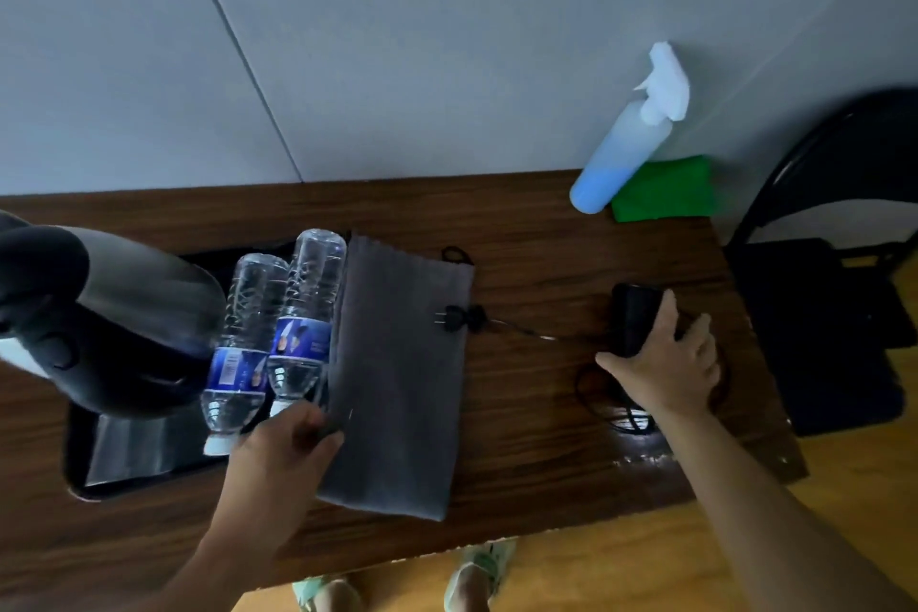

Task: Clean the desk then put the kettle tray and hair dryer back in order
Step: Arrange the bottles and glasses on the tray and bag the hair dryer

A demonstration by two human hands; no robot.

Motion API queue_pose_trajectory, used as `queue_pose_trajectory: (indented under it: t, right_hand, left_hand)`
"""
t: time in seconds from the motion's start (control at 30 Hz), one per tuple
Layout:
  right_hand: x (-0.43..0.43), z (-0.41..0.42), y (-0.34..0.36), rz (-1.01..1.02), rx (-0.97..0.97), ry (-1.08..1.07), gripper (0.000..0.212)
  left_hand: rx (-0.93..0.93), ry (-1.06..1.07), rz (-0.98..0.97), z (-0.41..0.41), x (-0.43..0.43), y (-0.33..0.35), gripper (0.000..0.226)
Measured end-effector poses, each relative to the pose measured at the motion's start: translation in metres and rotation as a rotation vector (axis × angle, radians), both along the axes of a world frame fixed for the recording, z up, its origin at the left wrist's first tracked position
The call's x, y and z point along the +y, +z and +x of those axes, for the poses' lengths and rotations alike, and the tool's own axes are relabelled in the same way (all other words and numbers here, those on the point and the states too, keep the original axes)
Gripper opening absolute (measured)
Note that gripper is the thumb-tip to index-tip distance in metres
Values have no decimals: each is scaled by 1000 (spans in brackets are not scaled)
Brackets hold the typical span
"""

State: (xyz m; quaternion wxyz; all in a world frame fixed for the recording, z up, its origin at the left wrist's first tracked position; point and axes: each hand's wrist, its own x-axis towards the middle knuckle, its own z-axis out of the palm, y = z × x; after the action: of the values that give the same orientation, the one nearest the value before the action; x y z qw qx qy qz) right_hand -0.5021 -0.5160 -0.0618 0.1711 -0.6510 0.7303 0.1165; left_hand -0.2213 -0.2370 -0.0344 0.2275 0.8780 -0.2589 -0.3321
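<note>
The hair dryer (636, 319) is a small black body lying near the right end of the desk (521, 239), its black cord (526, 331) trailing left to a two-pin plug (449, 317) that rests on the right edge of a grey drawstring pouch (397, 378); more cord loops on the desk beneath the wrist. The right hand (663, 363) lies over the dryer with its fingers (665, 313) wrapped around the body, grasping it. The pouch lies flat at the middle of the desk, its long side running from the back edge toward the front edge. The left hand (288, 432) pinches the pouch's left edge near the front, fingers clenched on the cloth. Just left of the pouch, a black kettle tray (129, 462) sits at the left end of the desk, carrying a dark kettle (109, 323) and two clear water bottles (268, 333) with blue labels, their caps pointing toward the front edge. At the back right corner, a spray bottle (626, 149) of blue liquid stands beside a folded green cloth (665, 189), touching it. A black chair (834, 303) stands past the right edge.
</note>
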Motion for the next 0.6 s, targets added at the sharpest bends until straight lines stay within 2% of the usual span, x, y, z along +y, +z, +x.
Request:
queue_pose_trajectory:
  t: [0.07,0.17,0.23,0.3,0.37,0.5,0.6]
  right_hand:
    - [19,7,10,-101,2,190,110]
    - [66,35,17,-201,-185,514,83]
    - [98,59,10,-107,-331,726,72]
    - [119,77,-6,29,-357,893,67]
    - [125,80,-28,108,-289,956,64]
    - [118,59,-49,35,-82,985,73]
    - [102,36,-46,-33,23,920,77]
  left_hand:
    - [14,-15,-14,-12,-11,-1,13]
    - [32,-37,-30,-30,-29,-5,8]
    - [27,-67,-46,-42,-39,-8,9]
    - [30,-99,-62,-51,-46,-14,12]
    - [27,-100,-62,-57,-49,-18,8]
    - [140,46,-110,-51,-42,-11,16]
    - [99,81,-133,-39,-26,-1,20]
